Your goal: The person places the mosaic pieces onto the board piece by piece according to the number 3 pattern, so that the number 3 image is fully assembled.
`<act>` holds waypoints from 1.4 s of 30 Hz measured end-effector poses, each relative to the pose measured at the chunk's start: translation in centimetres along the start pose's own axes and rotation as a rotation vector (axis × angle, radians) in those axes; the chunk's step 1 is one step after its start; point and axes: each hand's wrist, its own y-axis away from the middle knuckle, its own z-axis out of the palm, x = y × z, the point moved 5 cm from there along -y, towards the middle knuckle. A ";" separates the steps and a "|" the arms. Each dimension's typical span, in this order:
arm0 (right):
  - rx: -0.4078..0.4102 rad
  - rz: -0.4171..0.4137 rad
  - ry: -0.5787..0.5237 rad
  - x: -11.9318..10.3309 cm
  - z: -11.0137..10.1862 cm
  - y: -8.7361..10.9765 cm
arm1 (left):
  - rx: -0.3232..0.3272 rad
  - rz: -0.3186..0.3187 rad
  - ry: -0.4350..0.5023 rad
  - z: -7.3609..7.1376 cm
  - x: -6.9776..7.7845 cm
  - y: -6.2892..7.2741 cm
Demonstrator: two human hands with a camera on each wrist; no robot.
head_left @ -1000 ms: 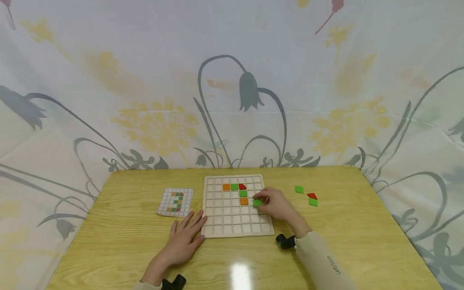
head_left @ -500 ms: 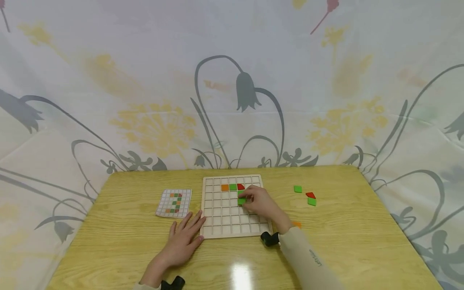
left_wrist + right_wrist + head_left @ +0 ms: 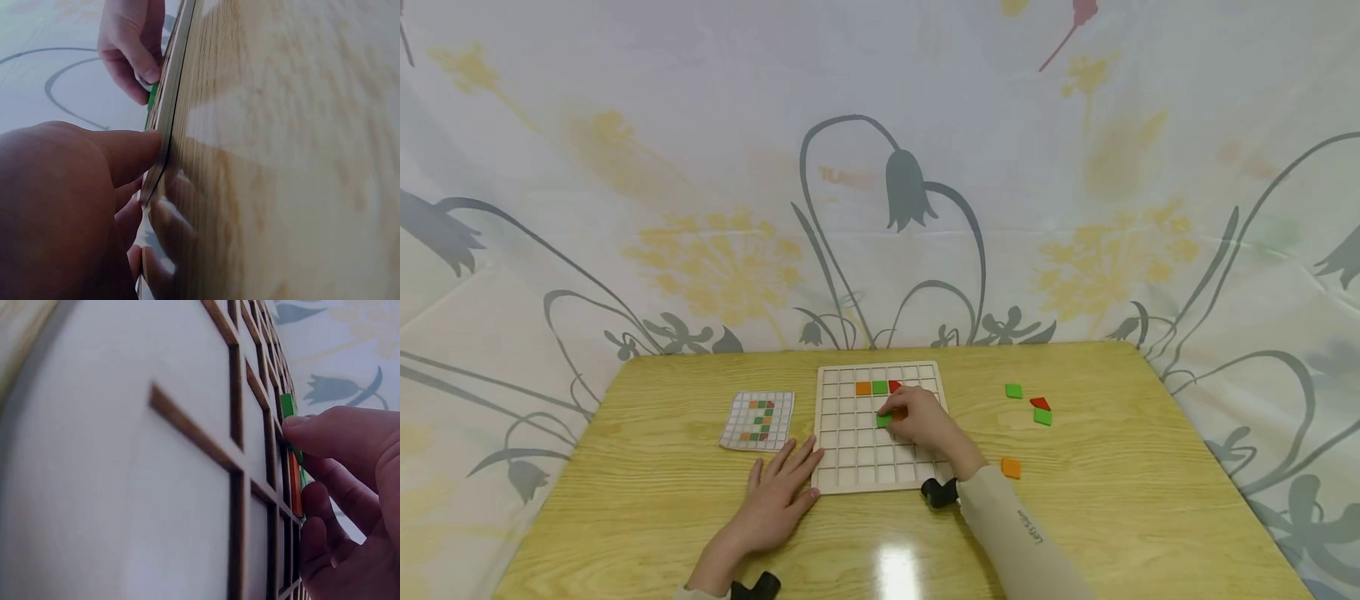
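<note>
My right hand pinches a green square tile between thumb and fingers, over a cell of the wooden grid board. In the right wrist view the green tile stands tilted at the board, beside an orange tile set in it. On the board's upper row lie an orange tile, a green tile and a red rounded tile; the hand hides some cells below. My left hand lies flat with spread fingers, its fingertips and thumb at the board's left edge.
A paper pattern card with coloured squares lies left of the board. To the right are a loose green tile, a red tile, another green tile and an orange tile. A patterned curtain hangs behind the table.
My right hand has carried the green tile leftward across the board, from right of the orange tile to its left side. The loose orange tile at right has come into view. The left hand stays put.
</note>
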 end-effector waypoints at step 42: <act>0.078 -0.008 -0.019 0.3 -2.1 1.4 | 0.028 0.016 -0.009 0.0 0.0 0.0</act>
